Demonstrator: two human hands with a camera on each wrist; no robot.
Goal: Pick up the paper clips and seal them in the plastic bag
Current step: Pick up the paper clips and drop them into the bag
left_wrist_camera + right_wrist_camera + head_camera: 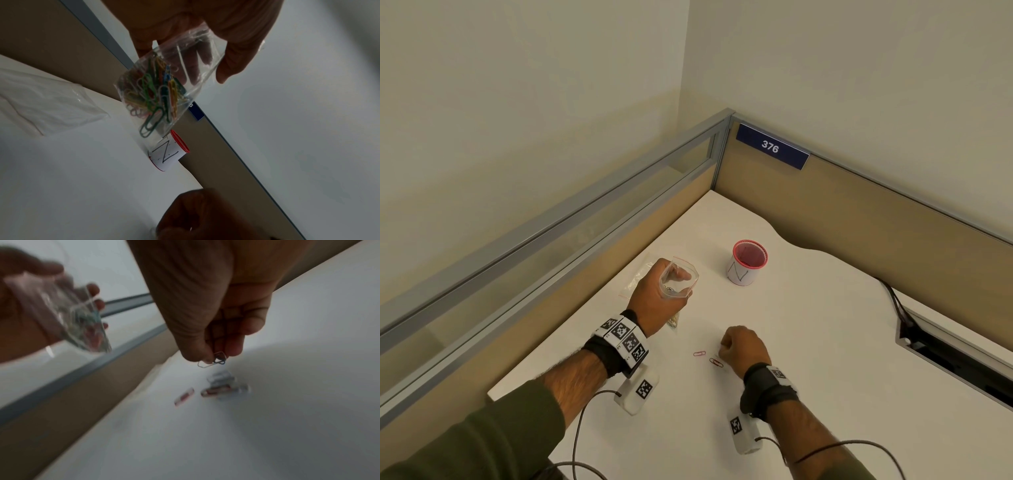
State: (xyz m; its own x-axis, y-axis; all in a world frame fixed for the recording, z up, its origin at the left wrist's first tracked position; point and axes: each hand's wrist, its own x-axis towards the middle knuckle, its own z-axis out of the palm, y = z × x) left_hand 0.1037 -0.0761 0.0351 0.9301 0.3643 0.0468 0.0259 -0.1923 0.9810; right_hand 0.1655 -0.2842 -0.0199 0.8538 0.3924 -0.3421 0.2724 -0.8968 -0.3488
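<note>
My left hand point(664, 294) holds a clear plastic bag point(678, 278) above the white desk, its mouth spread open by the fingers. Through the bag point(164, 84) in the left wrist view show several coloured paper clips point(153, 95) heaped at its bottom. To the right, my right hand point(743, 346) is curled just over the desk and pinches paper clips point(213, 361) between thumb and fingertips. A pink clip point(699, 353) and a red clip point(716, 362) lie loose on the desk beside that hand; the right wrist view shows them blurred point(213, 391).
A red mesh cup point(746, 262) with a white label marked N stands behind the hands. A second empty clear bag point(45, 100) lies flat at the desk's left edge. Partition walls close the left and back; a cable slot point(955, 356) opens at right.
</note>
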